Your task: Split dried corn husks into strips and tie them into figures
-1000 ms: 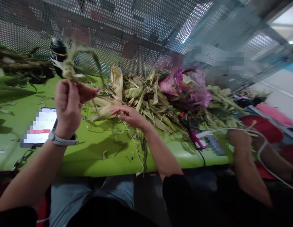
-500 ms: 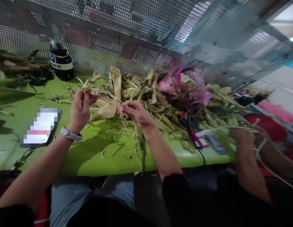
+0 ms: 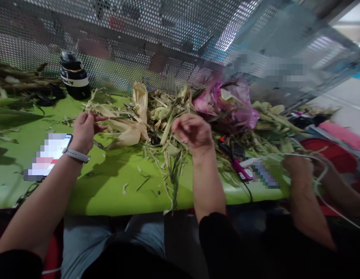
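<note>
While the left hand [image 3: 83, 132] is raised above the green table [image 3: 110, 199], its thumb and forefinger pinch the lower end of a knotted corn husk strip [image 3: 94, 104], the pads pressed together with little or no gap between them. The strip points up and away from the person, its long axis leaning a little to the right, and its far end rises just right of the black bottle [image 3: 75, 79] in the view. The other fingers of that hand fan out loosely to the right, apart from one another.

The right hand [image 3: 194, 131] hovers over the front of the husk pile [image 3: 165, 110], fingers curled inward and turned left; motion blurs them, so whether they grip anything cannot be told. Between the hands, a broad dry husk [image 3: 129, 135] lies with its long axis running roughly left to right, and behind it a cupped husk [image 3: 141, 97] stands nearly upright, open end up. Below the right hand, thin husk strands [image 3: 170, 186] trail toward the person as far as the table's near edge.

A phone [image 3: 49, 157] lies beside the left wrist, and a pink plastic bag [image 3: 226, 106] sits behind the right hand, farther right
</note>
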Tool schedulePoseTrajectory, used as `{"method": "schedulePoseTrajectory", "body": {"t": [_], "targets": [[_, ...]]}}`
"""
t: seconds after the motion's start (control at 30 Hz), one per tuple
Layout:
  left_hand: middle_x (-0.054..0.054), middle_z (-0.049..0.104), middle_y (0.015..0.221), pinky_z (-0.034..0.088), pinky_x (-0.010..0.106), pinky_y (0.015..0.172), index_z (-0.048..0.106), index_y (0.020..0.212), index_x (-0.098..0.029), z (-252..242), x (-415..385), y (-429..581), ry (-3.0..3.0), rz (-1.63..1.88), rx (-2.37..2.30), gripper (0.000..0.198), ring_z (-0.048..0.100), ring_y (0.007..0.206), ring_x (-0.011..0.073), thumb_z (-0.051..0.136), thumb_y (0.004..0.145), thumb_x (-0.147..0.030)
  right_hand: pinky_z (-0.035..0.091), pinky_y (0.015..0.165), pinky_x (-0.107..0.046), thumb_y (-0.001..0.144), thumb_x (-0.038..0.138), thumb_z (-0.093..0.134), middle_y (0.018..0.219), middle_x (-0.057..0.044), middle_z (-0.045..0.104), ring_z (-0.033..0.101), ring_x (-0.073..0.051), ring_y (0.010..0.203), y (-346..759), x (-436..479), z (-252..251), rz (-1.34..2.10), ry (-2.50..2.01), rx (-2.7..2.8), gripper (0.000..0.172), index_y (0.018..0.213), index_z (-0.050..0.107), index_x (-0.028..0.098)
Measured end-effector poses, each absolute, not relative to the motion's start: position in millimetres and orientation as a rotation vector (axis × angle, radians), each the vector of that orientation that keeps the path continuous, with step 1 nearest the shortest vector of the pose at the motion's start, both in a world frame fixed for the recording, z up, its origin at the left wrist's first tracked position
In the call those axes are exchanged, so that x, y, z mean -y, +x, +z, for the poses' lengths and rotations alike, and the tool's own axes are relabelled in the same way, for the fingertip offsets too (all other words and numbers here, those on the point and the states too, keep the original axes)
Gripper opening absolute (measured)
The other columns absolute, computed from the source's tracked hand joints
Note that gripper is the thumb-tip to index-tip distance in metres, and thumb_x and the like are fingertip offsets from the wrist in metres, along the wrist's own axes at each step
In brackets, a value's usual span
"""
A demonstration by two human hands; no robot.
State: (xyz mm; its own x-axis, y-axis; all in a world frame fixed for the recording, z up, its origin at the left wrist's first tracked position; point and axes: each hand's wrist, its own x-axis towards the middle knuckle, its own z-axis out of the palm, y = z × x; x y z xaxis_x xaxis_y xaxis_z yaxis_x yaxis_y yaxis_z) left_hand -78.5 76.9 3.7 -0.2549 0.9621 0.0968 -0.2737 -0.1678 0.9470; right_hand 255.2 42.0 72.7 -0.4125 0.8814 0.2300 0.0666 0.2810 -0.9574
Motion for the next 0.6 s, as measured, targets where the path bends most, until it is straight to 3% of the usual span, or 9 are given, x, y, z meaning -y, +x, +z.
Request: {"method": "schedulePoseTrajectory", "body": {"t": [0.1,0.23,0.47,0.6], "targets": [[0.001,0.076,0.086,0.046,0.021,0.05,0.053,0.078,-0.018,13.1,-56.8,-62.0,0.953,1.476,-0.941,0.02,0.051,0.045,0.0046,0.045,0.095,-0.015,0.05,0.055,-0.025,0.083,0.043,0.06,0.09,-0.005,0.069,0.058,-0.009,0.056,229.0,-31.4,73.6,1.439,-0.981,2.079,0.027,0.078,0.06,0.016],[0.009,0.074,0.097,0.049,0.018,0.049,0.055,0.083,-0.015,21.1,-29.0,-36.5,0.989,1.078,-0.774,0.013,0.059,0.048,0.0052,0.05,0.094,-0.019,0.05,0.056,-0.021,0.089,0.042,0.058,0.098,-0.005,0.067,0.064,-0.008,0.064,201.5,-21.9,69.8,1.414,-0.901,2.265,0.027,0.092,0.065,0.016],[0.006,0.069,0.08,0.052,0.018,0.047,0.059,0.085,-0.013,19.6,-10.8,-21.2,0.897,0.791,-0.719,0.007,0.064,0.052,0.0098,0.054,0.089,-0.013,0.046,0.05,-0.02,0.086,0.047,0.061,0.086,-0.002,0.066,0.057,-0.007,0.054,196.1,-25.7,57.8,1.218,-0.923,2.034,0.03,0.089,0.064,0.017],[0.0,0.056,0.061,0.041,0.014,0.038,0.059,0.082,-0.014,31.7,-12.1,-30.3,0.871,0.893,-0.628,0.011,0.05,0.042,0.0054,0.052,0.09,-0.012,0.044,0.051,-0.02,0.085,0.047,0.062,0.078,-0.001,0.065,0.052,-0.006,0.052,208.6,-34.9,60.3,1.095,-0.995,1.951,0.032,0.081,0.063,0.015]]}}
